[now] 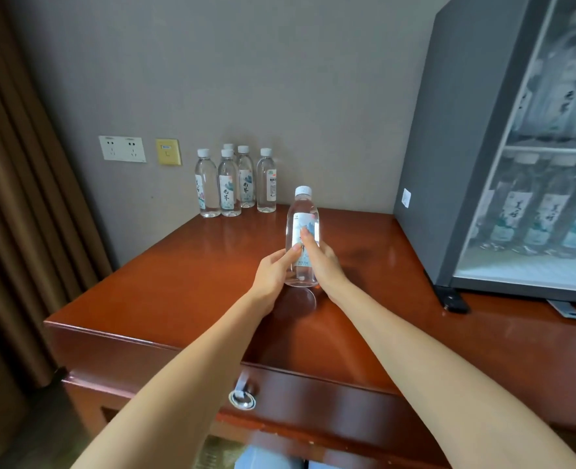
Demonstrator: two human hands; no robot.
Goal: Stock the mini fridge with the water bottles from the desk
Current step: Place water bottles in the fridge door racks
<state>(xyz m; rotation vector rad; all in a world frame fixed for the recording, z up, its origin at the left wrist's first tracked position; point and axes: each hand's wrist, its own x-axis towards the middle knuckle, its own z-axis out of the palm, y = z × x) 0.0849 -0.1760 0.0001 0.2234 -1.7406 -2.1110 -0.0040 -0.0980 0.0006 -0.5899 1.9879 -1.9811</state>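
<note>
Fingers (308, 238) of the left hand (273, 275) and right hand (325, 265) are curled round a water bottle (301, 211), kept upright seemingly for steady carrying to the fridge (449, 147).

Your desk (185, 272) is glossy wood. Each bottle (301, 211) over it is clear plastic; the curtain (15, 198) beside it, matt cloth.
</note>
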